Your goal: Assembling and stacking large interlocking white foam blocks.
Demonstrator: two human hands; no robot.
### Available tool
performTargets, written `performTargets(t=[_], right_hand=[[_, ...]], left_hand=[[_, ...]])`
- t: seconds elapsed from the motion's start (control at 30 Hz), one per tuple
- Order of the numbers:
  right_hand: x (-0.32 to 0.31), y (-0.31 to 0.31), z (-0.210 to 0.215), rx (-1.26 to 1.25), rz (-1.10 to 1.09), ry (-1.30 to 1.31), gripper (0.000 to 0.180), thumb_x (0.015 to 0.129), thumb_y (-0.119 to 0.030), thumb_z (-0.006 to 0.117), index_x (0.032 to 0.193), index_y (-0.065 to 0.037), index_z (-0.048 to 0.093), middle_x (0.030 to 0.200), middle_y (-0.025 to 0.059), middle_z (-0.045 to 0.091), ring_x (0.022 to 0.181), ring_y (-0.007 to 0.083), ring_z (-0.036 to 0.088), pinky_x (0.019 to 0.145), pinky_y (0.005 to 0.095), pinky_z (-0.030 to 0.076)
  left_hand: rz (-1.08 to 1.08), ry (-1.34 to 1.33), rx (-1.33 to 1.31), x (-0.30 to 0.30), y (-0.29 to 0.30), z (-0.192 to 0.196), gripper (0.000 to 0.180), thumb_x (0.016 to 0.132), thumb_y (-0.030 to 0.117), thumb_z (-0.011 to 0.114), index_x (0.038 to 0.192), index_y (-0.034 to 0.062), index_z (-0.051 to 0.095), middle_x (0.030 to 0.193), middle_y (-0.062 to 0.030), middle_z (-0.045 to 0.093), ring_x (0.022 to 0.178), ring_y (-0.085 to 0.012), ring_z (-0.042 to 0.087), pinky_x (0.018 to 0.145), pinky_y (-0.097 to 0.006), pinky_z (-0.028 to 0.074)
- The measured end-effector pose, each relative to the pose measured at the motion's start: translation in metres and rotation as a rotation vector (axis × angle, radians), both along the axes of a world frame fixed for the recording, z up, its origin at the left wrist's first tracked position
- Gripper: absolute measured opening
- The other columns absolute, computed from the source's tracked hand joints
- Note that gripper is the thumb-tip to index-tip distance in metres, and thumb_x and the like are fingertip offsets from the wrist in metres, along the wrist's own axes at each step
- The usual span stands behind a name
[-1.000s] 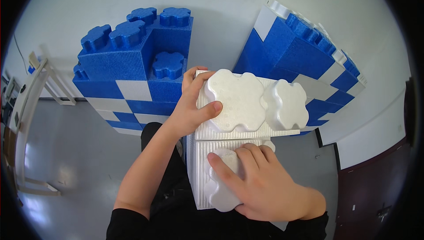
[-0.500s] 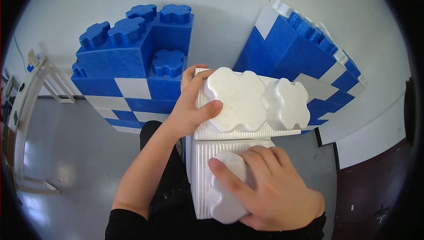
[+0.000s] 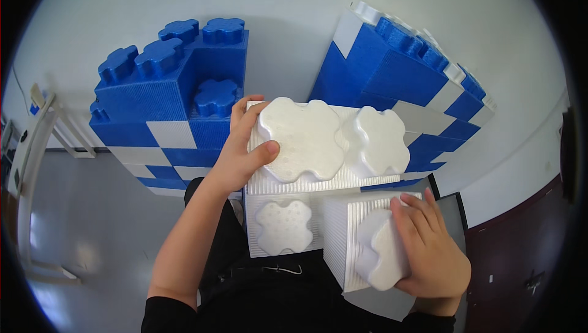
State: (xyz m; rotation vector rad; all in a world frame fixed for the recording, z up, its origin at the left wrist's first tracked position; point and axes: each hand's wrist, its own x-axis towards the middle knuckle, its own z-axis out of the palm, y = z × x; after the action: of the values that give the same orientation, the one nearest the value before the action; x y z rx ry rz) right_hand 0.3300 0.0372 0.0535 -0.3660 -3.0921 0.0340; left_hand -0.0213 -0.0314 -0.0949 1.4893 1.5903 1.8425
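My left hand (image 3: 242,149) is closed on the left end of a long white building block (image 3: 380,183), its thumb on top beside the larger stud and its fingers over the far edge. Two lobed studs stand up from this block. My right hand (image 3: 432,244) is closed round the lobed stud of a smaller white building block (image 3: 344,244), which is tilted, at the near right. Between the two lies a white surface bearing a speckled clover shape (image 3: 285,227), close to my body; whether it is raised or sunken I cannot tell.
A stepped stack of blue and white blocks (image 3: 144,100) stands at the far left against the wall. Another stack (image 3: 398,79) stands at the far right. A white table frame (image 3: 38,143) is at the left edge, a dark red door (image 3: 520,253) at the right.
My right hand has moved the smaller white block to the right, uncovering the speckled clover shape. My left hand stays on the long block, and the view has shifted slightly.
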Motion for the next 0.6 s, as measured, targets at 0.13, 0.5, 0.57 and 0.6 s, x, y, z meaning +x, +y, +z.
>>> performTargets(t=[0.13,0.5,0.57,0.6], right_hand=[[0.002,0.021,-0.006,-0.038,0.044,0.027,0.106,0.063,-0.023,0.093,0.152,0.008,0.045,0.134,0.0249,0.057,0.136,0.0461,0.051,0.122,0.0687,0.028],[-0.007,0.038,-0.019,-0.020,0.011,-0.010,0.112,0.062,-0.021,0.092,0.156,0.008,0.039,0.139,0.0279,0.053,0.140,0.0513,0.046,0.120,0.0709,0.029],[-0.009,0.040,-0.022,-0.016,0.022,-0.009,0.113,0.063,-0.022,0.093,0.156,0.009,0.038,0.140,0.0286,0.053,0.140,0.0524,0.045,0.120,0.0710,0.028],[-0.011,0.039,-0.024,-0.034,0.020,-0.007,0.113,0.066,-0.032,0.093,0.156,0.009,0.038,0.140,0.0291,0.053,0.140,0.0534,0.044,0.121,0.0712,0.026]], left_hand=[[0.018,-0.007,-0.013,-0.004,0.003,0.001,0.094,0.083,0.066,0.071,0.151,0.0040,0.052,0.162,-0.0247,0.025,0.154,-0.0446,0.024,0.125,-0.059,0.025],[0.011,-0.094,-0.008,-0.010,0.007,-0.002,0.103,0.078,0.073,0.068,0.152,0.0041,0.052,0.165,-0.0235,0.022,0.156,-0.0449,0.022,0.126,-0.060,0.024],[0.011,-0.097,-0.013,-0.008,0.007,-0.001,0.104,0.078,0.075,0.068,0.153,0.0041,0.051,0.165,-0.0238,0.022,0.156,-0.0454,0.022,0.126,-0.060,0.024],[0.017,-0.093,-0.022,-0.007,0.007,-0.001,0.105,0.077,0.075,0.068,0.153,0.0038,0.051,0.165,-0.0240,0.021,0.156,-0.0457,0.021,0.126,-0.060,0.024]])
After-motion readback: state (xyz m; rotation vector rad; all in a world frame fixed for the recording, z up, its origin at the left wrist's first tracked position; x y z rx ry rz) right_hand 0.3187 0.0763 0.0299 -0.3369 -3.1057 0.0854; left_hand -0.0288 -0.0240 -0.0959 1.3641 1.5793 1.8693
